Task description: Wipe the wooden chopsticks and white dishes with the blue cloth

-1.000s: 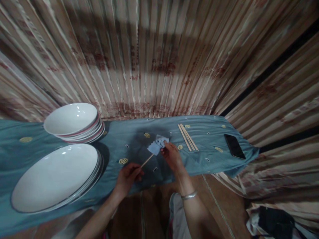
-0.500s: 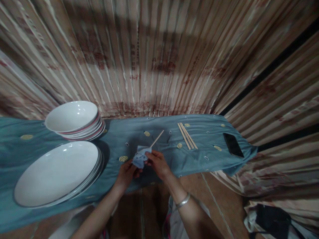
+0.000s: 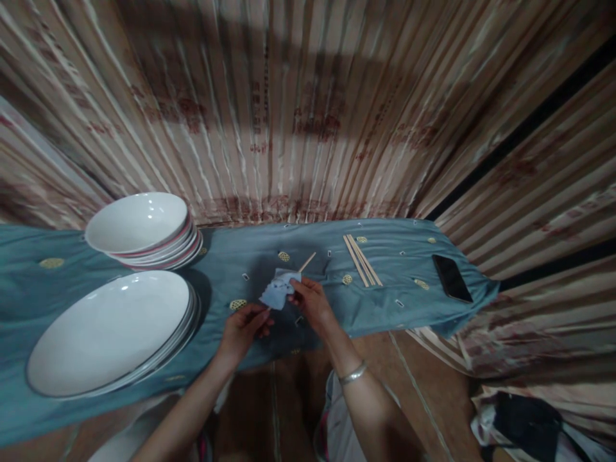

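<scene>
Left hand [image 3: 243, 328]: fingers clamped together on the near end of a thin wooden stick [image 3: 308, 261], which slants away from them to the far right.

Right hand [image 3: 312, 303]: thumb and fingers pinched on a pale blue cloth [image 3: 276, 292]; silver bracelet [image 3: 353, 373] on the wrist behind them.

Wooden stick, one: raised between the two sets of fingers; far tip bare, beyond the right fingertips; middle hidden by the cloth. Whether the cloth goes all the way round cannot be told.

Cloth, one: crumpled, ahead of the left fingertips and just left of the right ones.

Loose sticks [image 3: 362, 262], several, pale wood: lying close together, ahead and to the right of the right fingers, apart from them.

Phone [image 3: 452, 278], one, black, lying flat: well to the right of the right fingers, past the loose sticks.

Bowls [image 3: 139, 222], one stack, white, reddish bands on the outside: ahead and left of the left fingers.

Plates [image 3: 108, 333], one stack, white, dark-edged: left of the left fingers, nearer than the bowls.

Tablecloth [image 3: 317, 234], blue-green, yellow motifs: beneath all fingers.

Curtain [image 3: 308, 115], striped and pleated: beyond the fingers, behind the table.
</scene>
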`<state>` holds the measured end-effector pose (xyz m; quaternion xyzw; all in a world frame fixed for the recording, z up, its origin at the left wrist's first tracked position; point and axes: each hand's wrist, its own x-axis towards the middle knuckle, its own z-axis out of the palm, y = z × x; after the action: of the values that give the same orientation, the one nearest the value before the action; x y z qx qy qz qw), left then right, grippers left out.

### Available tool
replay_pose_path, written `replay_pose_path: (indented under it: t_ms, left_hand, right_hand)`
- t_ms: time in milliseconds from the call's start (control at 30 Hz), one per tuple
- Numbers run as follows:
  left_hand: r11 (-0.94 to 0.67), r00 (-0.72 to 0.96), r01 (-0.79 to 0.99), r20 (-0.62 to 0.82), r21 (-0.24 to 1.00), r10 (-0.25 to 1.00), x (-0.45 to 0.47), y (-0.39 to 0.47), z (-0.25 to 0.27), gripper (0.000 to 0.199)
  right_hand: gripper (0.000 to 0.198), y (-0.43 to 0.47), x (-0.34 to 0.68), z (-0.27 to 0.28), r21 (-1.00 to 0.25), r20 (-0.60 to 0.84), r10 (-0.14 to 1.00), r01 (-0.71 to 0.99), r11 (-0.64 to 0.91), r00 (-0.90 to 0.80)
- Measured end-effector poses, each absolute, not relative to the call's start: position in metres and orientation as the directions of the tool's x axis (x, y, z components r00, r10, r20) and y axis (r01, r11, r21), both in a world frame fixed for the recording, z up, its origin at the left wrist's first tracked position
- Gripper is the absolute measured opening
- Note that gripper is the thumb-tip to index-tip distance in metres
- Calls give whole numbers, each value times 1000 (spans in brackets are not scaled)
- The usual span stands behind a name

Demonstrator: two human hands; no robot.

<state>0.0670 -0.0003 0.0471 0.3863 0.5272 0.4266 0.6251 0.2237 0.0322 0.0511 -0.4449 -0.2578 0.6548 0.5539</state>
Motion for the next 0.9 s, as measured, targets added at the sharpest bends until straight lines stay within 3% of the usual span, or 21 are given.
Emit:
replay_pose_path:
  t_ms: [500,900]
  left_hand:
    - [311,91,-86,-304,946,948,59,-4,49,41]
    - [366,58,-150,-362,918,930,61,-5,40,40]
  right_hand:
    - [12,48,261,59,-854,-226,955,-510,-99,192]
    - [11,49,253,52,-814,-225,972,-561,-153,62]
